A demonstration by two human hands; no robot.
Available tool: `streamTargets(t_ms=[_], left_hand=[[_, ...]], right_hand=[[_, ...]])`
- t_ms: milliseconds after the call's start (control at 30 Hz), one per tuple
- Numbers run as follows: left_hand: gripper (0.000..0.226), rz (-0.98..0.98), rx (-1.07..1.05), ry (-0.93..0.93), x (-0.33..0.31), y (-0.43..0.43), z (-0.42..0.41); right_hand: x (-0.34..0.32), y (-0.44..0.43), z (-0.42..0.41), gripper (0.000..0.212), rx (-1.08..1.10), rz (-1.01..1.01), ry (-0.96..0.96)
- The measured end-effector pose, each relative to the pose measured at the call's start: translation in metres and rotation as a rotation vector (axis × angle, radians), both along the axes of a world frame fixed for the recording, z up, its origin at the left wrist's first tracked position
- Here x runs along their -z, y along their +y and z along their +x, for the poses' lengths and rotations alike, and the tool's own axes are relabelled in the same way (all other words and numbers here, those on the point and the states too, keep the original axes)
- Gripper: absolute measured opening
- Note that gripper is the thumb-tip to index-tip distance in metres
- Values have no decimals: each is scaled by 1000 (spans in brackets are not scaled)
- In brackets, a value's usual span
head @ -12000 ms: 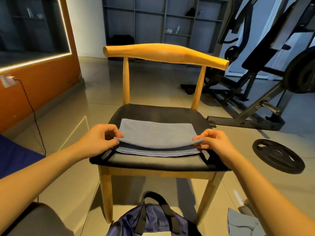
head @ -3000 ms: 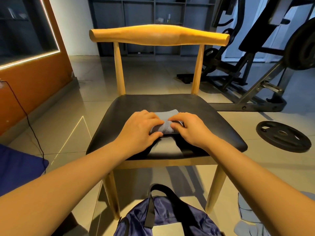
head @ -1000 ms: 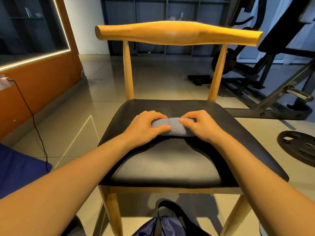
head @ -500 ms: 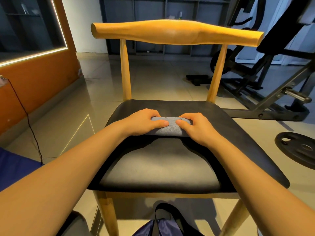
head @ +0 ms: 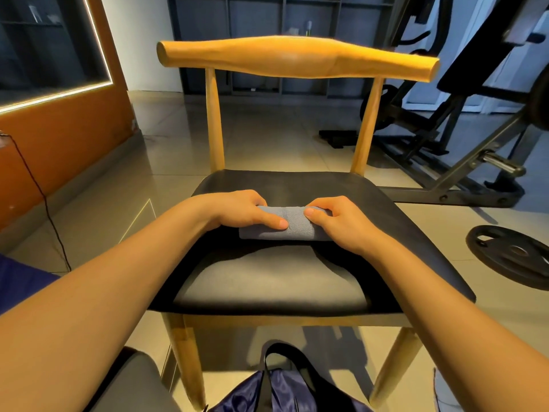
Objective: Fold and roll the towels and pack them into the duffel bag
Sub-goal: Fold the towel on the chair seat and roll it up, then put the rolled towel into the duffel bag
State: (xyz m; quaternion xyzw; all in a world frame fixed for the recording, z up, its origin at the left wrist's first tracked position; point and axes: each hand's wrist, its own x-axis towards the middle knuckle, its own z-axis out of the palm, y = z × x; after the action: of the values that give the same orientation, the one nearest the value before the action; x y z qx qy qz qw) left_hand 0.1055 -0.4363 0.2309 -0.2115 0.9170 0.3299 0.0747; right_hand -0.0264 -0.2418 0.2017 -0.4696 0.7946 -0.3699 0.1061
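Observation:
A grey towel [head: 292, 226], rolled into a short thick roll, lies across the middle of the black seat of a wooden chair [head: 297, 281]. My left hand [head: 240, 211] grips the roll's left end, fingers curled over the top and thumb along the front. My right hand [head: 338, 221] grips the right end the same way. Only the middle strip and lower front of the roll show between my thumbs. The navy duffel bag [head: 276, 391] with a black strap sits on the floor below the chair's front edge, cut off by the frame.
The chair's wooden backrest [head: 297, 58] rises behind the seat. A black weight plate [head: 511, 257] lies on the floor at right, gym machine frames [head: 463, 162] behind it. An orange wall [head: 59, 135] with a cable stands at left. Grey cloth [head: 442, 394] peeks in at bottom right.
Over the last second the roll has stayed mid-seat with both hands gripping its ends; the camera has pulled back slightly. Earlier the towel lay flat and folded, then was rolled away from me.

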Motion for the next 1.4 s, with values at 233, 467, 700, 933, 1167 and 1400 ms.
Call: streamTargets(t_ms=[233, 467, 700, 933, 1167, 1400], left_hand=[[54, -129, 79, 87, -5, 29, 25], [53, -204, 147, 215, -10, 67, 47], [35, -99, 332, 296, -24, 114, 78], [26, 39, 553, 305, -35, 174, 101], [24, 139, 568, 188, -9, 189, 116], [41, 60, 460, 202, 36, 191, 122]], right_hand=[[-6, 27, 23, 25, -15, 0, -46], [-12, 69, 49, 23, 1, -47, -106], [-35, 138, 68, 22, -14, 15, -425], [-20, 190, 110, 49, -108, 54, -991], [2, 210, 144, 71, -373, 203, -1077], [27, 215, 165, 50, -176, 165, -913]])
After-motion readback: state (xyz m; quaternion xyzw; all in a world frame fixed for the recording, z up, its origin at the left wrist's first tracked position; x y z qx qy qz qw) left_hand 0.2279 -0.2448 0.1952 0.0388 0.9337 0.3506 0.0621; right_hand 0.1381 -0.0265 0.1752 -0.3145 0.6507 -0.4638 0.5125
